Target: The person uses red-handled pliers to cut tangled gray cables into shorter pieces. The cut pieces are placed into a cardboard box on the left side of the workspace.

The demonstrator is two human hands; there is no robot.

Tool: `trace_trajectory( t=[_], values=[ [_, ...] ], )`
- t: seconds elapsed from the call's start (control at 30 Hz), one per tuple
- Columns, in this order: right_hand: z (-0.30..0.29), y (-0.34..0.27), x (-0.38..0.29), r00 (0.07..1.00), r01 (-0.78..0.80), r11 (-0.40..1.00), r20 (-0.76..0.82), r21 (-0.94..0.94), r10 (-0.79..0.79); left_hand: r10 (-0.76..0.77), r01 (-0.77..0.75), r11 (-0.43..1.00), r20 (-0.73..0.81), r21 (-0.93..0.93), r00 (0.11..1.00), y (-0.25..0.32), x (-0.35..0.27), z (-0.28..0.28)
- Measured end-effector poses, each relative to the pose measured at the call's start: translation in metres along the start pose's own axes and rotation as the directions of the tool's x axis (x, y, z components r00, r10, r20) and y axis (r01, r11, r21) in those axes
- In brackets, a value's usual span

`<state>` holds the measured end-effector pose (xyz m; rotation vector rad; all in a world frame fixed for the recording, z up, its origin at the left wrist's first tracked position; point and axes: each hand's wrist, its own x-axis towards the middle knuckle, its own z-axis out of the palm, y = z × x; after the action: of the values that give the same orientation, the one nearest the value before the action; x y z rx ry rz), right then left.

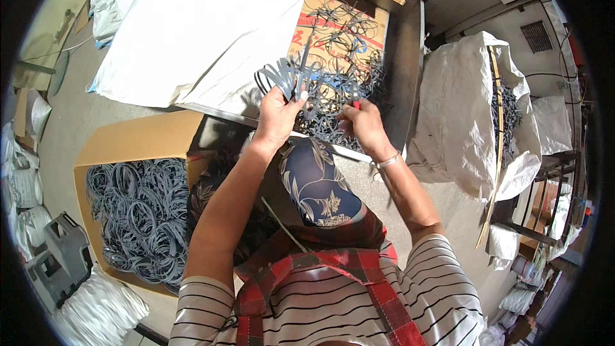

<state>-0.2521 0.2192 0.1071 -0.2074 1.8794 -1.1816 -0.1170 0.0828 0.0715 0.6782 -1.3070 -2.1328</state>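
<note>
My left hand (pixel 277 117) pinches a bunch of looped grey rubber or plastic strips (pixel 283 77) between thumb and fingers, its loops fanned out above the hand. To its right, my right hand (pixel 366 127) is closed around a small red-handled tool (pixel 356 104); a pale tip shows above it, but its kind is hard to make out. Both hands are above the near edge of a work surface lined with printed cardboard (pixel 336 24). Tangled dark trimmings and thin rings (pixel 331 91) lie thick on that cardboard, partly behind the hands.
A cardboard box (pixel 139 134) full of coiled grey rings (pixel 139 216) stands on the floor at left. White sheeting (pixel 206 29) covers the surface's left part. At right stands a white sack (pixel 451 110) of dark scraps, with a wooden strip (pixel 498 120) across its mouth.
</note>
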Motion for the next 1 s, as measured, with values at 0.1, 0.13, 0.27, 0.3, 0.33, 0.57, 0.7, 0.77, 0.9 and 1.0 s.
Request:
trace_trajectory(
  t=[0.1,0.13,0.27,0.3,0.33,0.57,0.7,0.77,0.9,1.0],
  values=[
    [-0.012,-0.015,-0.024,0.776,0.467,0.434,0.122,-0.770,-0.619,0.087,-0.081,0.959,-0.011,0.270,0.996,0.002,-0.001,0.002],
    [-0.013,-0.018,-0.028,0.685,0.515,0.273,0.198,-0.813,-0.701,0.076,-0.084,0.951,0.040,0.297,0.996,0.008,-0.002,0.006],
    [-0.009,-0.037,-0.028,0.547,0.491,-0.102,0.397,-0.865,-0.737,0.113,-0.161,0.890,0.135,0.426,0.984,-0.001,-0.003,0.001],
    [-0.010,-0.039,-0.028,0.558,0.476,-0.132,0.414,-0.870,-0.720,0.089,-0.139,0.898,0.138,0.417,0.986,-0.001,-0.004,0.001],
    [-0.011,-0.041,-0.029,0.568,0.461,-0.162,0.431,-0.872,-0.701,0.064,-0.117,0.905,0.141,0.408,0.988,-0.001,-0.005,0.002],
    [-0.013,-0.048,-0.031,0.666,0.431,-0.227,0.478,-0.873,-0.573,0.130,-0.220,0.845,0.212,0.488,0.969,-0.007,-0.006,-0.003],
    [-0.017,-0.047,-0.028,0.653,0.461,-0.246,0.514,-0.853,-0.556,-0.032,-0.027,0.931,0.156,0.364,0.987,0.007,-0.011,0.006],
    [-0.018,-0.042,-0.026,0.643,0.493,-0.209,0.515,-0.845,-0.567,-0.063,0.012,0.944,0.143,0.331,0.988,0.004,-0.010,0.002],
    [-0.019,-0.037,-0.023,0.642,0.513,-0.146,0.490,-0.846,-0.590,-0.158,0.122,0.965,0.147,0.231,0.976,0.010,-0.006,-0.001],
    [-0.015,-0.033,-0.023,0.676,0.489,-0.074,0.431,-0.869,-0.598,-0.189,0.167,0.972,0.122,0.165,0.974,0.011,-0.005,0.000]
  ],
)
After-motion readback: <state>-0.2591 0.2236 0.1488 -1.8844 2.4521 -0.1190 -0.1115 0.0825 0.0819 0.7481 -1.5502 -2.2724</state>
